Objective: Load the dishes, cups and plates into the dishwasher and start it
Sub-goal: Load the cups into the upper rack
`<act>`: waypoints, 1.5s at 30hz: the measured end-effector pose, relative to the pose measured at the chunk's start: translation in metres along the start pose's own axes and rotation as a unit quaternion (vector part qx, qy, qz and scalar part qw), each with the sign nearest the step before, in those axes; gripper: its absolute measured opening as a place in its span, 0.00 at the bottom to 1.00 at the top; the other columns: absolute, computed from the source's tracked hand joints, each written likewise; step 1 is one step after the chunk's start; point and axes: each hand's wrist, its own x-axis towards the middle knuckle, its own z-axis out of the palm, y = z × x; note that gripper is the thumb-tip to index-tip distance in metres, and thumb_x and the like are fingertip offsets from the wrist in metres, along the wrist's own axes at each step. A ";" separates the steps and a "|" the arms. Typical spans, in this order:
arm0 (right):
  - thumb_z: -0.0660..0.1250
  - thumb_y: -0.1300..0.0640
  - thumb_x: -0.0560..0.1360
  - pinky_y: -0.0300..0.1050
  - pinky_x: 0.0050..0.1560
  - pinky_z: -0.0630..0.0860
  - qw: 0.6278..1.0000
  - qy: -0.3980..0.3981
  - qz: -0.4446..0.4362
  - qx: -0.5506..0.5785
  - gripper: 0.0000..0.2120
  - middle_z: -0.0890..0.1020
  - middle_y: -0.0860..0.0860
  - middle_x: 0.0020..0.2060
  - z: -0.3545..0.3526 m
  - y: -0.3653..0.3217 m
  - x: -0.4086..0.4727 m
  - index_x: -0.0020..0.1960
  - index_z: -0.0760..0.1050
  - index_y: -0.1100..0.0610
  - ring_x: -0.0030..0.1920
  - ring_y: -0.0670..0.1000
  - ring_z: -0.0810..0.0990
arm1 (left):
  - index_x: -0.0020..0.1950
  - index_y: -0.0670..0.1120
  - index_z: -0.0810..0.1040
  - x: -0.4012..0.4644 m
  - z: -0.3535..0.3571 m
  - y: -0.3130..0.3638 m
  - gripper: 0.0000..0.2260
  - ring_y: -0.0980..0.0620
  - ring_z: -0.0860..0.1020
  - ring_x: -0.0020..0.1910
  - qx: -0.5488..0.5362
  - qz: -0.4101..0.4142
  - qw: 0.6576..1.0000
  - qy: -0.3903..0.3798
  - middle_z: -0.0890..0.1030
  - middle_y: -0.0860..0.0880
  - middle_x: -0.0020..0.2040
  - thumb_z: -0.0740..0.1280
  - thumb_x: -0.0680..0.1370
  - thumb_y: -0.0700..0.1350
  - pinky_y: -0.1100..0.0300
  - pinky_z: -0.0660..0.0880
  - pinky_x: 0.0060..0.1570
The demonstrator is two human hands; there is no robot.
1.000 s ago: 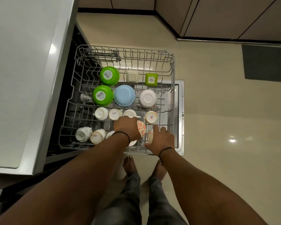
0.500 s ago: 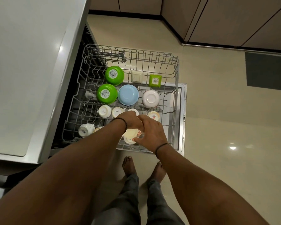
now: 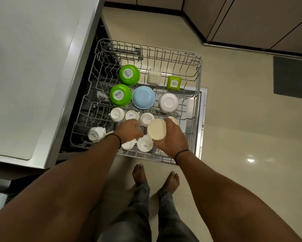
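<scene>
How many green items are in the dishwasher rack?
3. One round green bowl at the far left of the rack, a second green bowl just nearer, beside the blue bowl, and a small square green container far right. None seem hidden.

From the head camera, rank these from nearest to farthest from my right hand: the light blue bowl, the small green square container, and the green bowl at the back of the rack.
Measured from the right hand:
1. Light blue bowl, middle row, just beyond the hand and slightly to its left.
2. Small green square container, back row, straight ahead on the right side.
3. Back green bowl, back row, far left.
</scene>
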 end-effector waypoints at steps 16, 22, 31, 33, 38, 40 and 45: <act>0.75 0.43 0.63 0.56 0.51 0.78 0.995 -0.046 0.002 -0.085 0.45 0.70 0.57 0.60 0.012 0.003 0.016 0.73 0.57 0.49 0.57 0.59 0.73 | 0.54 0.48 0.77 0.029 0.087 -0.017 0.23 0.43 0.79 0.53 0.296 0.010 0.950 0.098 0.81 0.46 0.51 0.71 0.65 0.59 0.52 0.72 0.50; 0.76 0.42 0.62 0.54 0.49 0.78 0.994 -0.039 0.007 -0.102 0.44 0.68 0.56 0.60 0.007 0.002 0.008 0.71 0.59 0.52 0.56 0.58 0.73 | 0.47 0.53 0.78 0.023 0.080 -0.021 0.26 0.47 0.80 0.45 0.293 0.016 0.948 0.125 0.82 0.51 0.44 0.67 0.58 0.68 0.56 0.67 0.39; 0.75 0.44 0.65 0.54 0.52 0.77 0.988 -0.093 0.006 -0.124 0.44 0.67 0.56 0.63 0.007 -0.008 0.002 0.75 0.57 0.50 0.59 0.58 0.72 | 0.57 0.46 0.74 0.007 0.044 -0.019 0.33 0.40 0.79 0.53 0.165 -0.009 0.965 0.202 0.78 0.43 0.54 0.70 0.62 0.66 0.51 0.75 0.48; 0.76 0.46 0.65 0.53 0.52 0.76 0.987 -0.101 -0.003 -0.124 0.42 0.67 0.56 0.62 0.011 -0.013 0.001 0.73 0.58 0.50 0.60 0.59 0.72 | 0.62 0.44 0.70 0.004 0.037 -0.024 0.36 0.39 0.76 0.57 0.160 -0.024 0.964 0.209 0.74 0.42 0.60 0.72 0.63 0.65 0.48 0.74 0.51; 0.76 0.47 0.65 0.54 0.52 0.75 0.981 -0.130 -0.018 -0.144 0.41 0.68 0.56 0.62 0.034 -0.023 -0.002 0.71 0.59 0.50 0.61 0.59 0.70 | 0.65 0.41 0.67 0.003 0.013 -0.052 0.39 0.35 0.75 0.59 0.128 -0.066 0.957 0.250 0.70 0.39 0.65 0.74 0.63 0.62 0.47 0.74 0.53; 0.76 0.47 0.65 0.54 0.53 0.76 0.977 -0.140 -0.018 -0.160 0.40 0.68 0.57 0.63 0.043 -0.025 -0.003 0.71 0.60 0.50 0.61 0.59 0.70 | 0.66 0.41 0.67 0.004 0.002 -0.060 0.39 0.35 0.75 0.58 0.115 -0.082 0.952 0.271 0.69 0.39 0.65 0.74 0.64 0.61 0.47 0.74 0.52; 0.75 0.46 0.65 0.55 0.54 0.75 0.973 -0.146 0.000 -0.180 0.40 0.68 0.58 0.63 0.058 -0.027 0.001 0.71 0.59 0.51 0.62 0.60 0.69 | 0.65 0.40 0.68 0.009 -0.022 -0.077 0.37 0.34 0.75 0.58 0.082 -0.117 0.939 0.312 0.70 0.38 0.63 0.75 0.65 0.59 0.46 0.74 0.51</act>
